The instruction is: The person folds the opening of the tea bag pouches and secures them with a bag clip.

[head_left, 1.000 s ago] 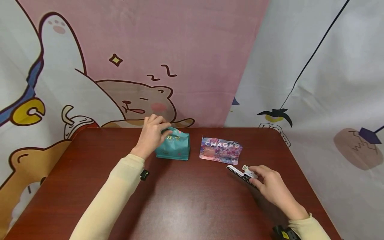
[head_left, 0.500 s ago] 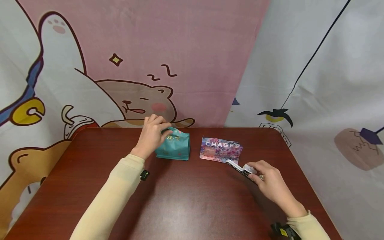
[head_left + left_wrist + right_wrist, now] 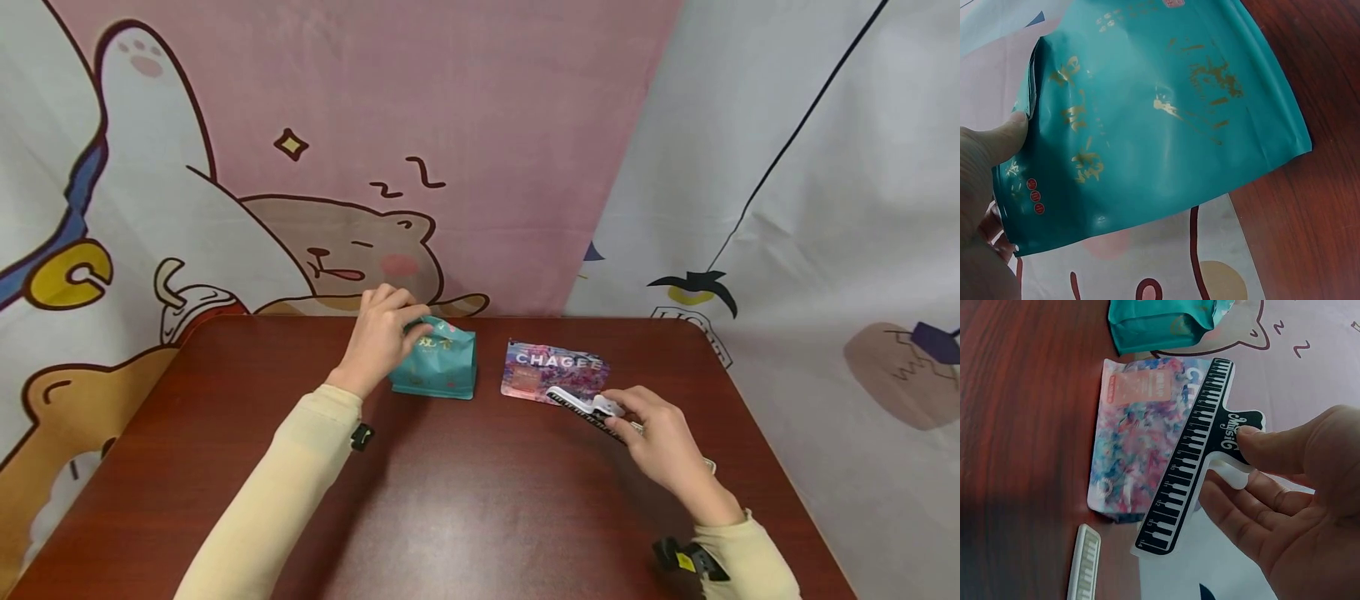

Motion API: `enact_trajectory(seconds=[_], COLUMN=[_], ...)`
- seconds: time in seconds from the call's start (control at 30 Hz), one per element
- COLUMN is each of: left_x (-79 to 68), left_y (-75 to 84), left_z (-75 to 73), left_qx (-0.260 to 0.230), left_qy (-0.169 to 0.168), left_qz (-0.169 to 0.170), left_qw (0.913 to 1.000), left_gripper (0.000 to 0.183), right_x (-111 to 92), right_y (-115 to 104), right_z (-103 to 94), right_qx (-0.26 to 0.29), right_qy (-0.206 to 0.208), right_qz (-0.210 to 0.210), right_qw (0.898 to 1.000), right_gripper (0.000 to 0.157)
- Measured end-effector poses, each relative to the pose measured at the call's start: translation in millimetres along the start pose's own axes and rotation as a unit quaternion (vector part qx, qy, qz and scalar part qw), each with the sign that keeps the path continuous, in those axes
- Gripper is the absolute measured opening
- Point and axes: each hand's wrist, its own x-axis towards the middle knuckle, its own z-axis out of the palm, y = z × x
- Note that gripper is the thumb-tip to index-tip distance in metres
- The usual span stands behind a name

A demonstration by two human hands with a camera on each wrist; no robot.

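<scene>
My left hand [image 3: 378,337] pinches the folded top of a teal foil pouch [image 3: 438,367], which stands upright on the table. In the left wrist view, the thumb presses the rim of the pouch [image 3: 1160,125], printed with gold characters. My right hand [image 3: 663,442] holds a black-and-white clip with piano-key print [image 3: 1185,462] by its handle, thumb on the "Music" lettering. In the head view this clip [image 3: 573,402] is above the table, overlapping the front of a pink-and-blue CHAGEE pouch [image 3: 543,367]. Its jaws look closed.
A second, pale clip with a key pattern [image 3: 1084,562] lies on the table, mostly behind my right hand in the head view. The dark red-brown table [image 3: 450,500] ends against a cartoon-printed cloth backdrop [image 3: 480,167].
My right hand has moved left and farther forward with the clip, up to the CHAGEE pouch. The pale clip's end now shows at that hand's right. My left hand has kept still.
</scene>
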Motion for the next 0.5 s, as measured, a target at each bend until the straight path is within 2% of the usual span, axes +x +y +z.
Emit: enact_trajectory(seconds=[0.27, 0.5], left_x=[1.5, -0.4], left_y=[0.9, 1.5], left_z=[0.2, -0.8], left_qx=[-0.001, -0.001], left_qy=[0.003, 0.004], left_qz=[0.005, 0.003], left_qw=[1.0000, 1.0000], left_gripper=[0.020, 0.020], right_x=[12.1, 22.4], right_y=[-8.7, -14.6], right_z=[1.1, 3.1], right_qx=[0.006, 0.012], right_qy=[0.011, 0.017], right_qz=[-0.012, -0.006], right_qw=[1.000, 1.000], right_gripper=[0.033, 0.031])
